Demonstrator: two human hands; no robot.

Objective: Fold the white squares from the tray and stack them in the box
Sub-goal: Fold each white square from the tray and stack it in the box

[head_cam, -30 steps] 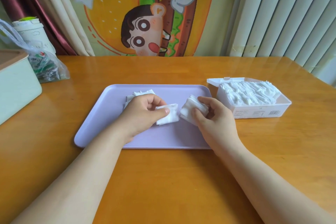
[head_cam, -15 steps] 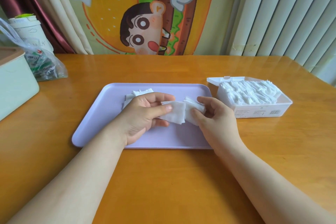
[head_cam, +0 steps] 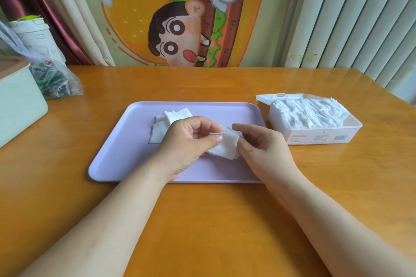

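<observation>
Fold step is in hand, I judge. One white square is held just above the tray, over its middle-right part. The left hand pinches the left part of it, thumb on top and fingers curled under, so this grip is closed on the square. The right hand pinches the right edge betw. thumb and fingers, and this grip is closed on it too. The piece looks already doubled, but I cannot tell how many layers.

More loose squares lie in a small pile on the far-left part of the tray, partly hidden behind the left hand. The box stands open on the desk, just right of the tray. It is nearly full w/ a folded stack.

The task seems well along, but the pile is not yet finished. The next move calls for bringing the edges together evenly and pressing the crease. Then one hand should carry the piece right to the box and lay it on the stack w/o disturbing it. The material looks thin and soft, so a light grip is enough.
</observation>
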